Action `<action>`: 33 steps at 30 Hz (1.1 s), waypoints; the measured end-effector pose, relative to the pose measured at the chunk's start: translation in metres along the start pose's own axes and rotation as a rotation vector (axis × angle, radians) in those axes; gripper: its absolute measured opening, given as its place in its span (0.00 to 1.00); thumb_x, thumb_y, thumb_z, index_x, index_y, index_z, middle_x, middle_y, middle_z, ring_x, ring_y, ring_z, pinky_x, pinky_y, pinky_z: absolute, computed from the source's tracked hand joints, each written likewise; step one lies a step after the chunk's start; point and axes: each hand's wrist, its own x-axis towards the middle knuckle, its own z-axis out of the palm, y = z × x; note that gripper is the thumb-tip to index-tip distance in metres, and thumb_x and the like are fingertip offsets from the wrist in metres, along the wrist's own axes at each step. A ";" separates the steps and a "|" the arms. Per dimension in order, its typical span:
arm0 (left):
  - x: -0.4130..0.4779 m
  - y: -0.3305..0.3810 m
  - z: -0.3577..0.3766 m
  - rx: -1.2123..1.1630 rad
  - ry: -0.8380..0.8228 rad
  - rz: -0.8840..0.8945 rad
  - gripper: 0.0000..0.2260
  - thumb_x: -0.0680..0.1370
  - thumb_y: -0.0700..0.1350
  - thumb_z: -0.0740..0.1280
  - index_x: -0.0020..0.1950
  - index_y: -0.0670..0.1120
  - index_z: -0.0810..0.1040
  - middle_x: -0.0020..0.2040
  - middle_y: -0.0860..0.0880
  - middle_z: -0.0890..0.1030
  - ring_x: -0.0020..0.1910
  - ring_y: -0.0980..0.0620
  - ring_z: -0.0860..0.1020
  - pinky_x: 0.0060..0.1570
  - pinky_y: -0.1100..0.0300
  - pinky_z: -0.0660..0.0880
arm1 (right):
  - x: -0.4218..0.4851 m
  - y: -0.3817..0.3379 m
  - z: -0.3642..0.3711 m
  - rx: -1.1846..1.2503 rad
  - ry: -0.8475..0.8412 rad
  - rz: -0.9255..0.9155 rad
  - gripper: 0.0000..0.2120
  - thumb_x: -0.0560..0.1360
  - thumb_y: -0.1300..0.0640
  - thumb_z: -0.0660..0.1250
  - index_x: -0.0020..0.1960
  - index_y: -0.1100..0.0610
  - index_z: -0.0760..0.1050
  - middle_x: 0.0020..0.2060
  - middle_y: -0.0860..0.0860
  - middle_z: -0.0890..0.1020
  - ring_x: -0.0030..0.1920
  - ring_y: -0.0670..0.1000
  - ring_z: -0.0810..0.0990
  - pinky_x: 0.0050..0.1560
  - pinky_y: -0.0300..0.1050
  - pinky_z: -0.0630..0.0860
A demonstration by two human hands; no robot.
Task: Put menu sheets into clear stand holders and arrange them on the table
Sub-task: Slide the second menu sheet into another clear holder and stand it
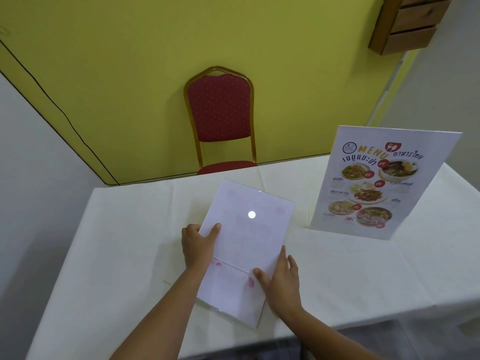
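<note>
A clear stand holder (228, 297) lies flat on the white table (124, 242) in front of me, with a menu sheet (246, 229) partly inside it, its white back facing up and faint print showing through. My left hand (198, 245) grips the left edge of the sheet and holder, thumb on top. My right hand (281, 279) presses flat on the sheet's right edge near the holder's fold. A second clear holder with a colourful menu (376, 183) stands upright at the right of the table.
A red padded chair (220, 118) with a gold frame stands behind the table's far edge against a yellow-green wall. A wooden shelf (407, 24) hangs at the top right. The table's near edge runs just below my forearms.
</note>
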 end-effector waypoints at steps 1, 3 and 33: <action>0.000 -0.001 -0.003 -0.030 0.003 -0.013 0.24 0.72 0.58 0.72 0.55 0.39 0.75 0.52 0.46 0.73 0.52 0.44 0.76 0.49 0.53 0.74 | 0.000 -0.004 0.001 0.041 0.010 -0.005 0.41 0.75 0.43 0.66 0.78 0.53 0.48 0.77 0.49 0.58 0.78 0.56 0.50 0.76 0.56 0.55; 0.000 0.003 -0.009 -0.075 0.003 -0.013 0.24 0.73 0.57 0.71 0.55 0.38 0.74 0.53 0.45 0.74 0.50 0.44 0.77 0.45 0.54 0.75 | -0.001 -0.011 0.000 0.120 0.040 -0.019 0.38 0.74 0.48 0.68 0.77 0.52 0.52 0.76 0.49 0.62 0.77 0.55 0.53 0.74 0.57 0.60; -0.017 0.127 -0.066 -0.078 0.243 0.719 0.40 0.78 0.64 0.59 0.81 0.42 0.49 0.81 0.44 0.49 0.81 0.48 0.48 0.78 0.52 0.43 | 0.012 -0.098 -0.079 -0.211 0.201 -0.535 0.37 0.79 0.59 0.62 0.80 0.50 0.44 0.72 0.53 0.70 0.63 0.57 0.75 0.55 0.51 0.77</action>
